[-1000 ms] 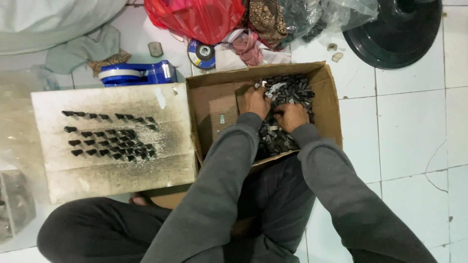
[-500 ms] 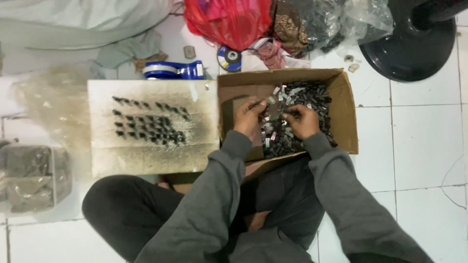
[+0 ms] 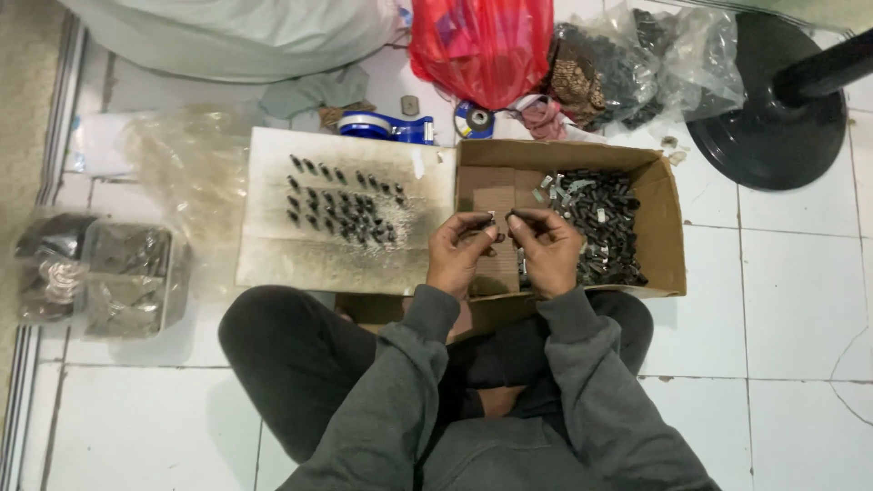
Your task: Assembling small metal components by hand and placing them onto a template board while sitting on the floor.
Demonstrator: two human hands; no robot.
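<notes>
Grey sweatshirt here, long sleeves in a soft, fleecy-looking cloth, each one ending in a ribbed cuff at the wrist. The left hand (image 3: 462, 255) and the right hand (image 3: 549, 250) come out bare: no gloves. Below, dark trousers, near black, plain and unmarked, creased at the knees. The sweatshirt's front fills the bottom of the view, same grey throughout.

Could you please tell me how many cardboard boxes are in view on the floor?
1: an open cardboard box lies in front of the person's knees, right of the pale board, holding small dark parts. Others may be hidden among the bags.
</notes>
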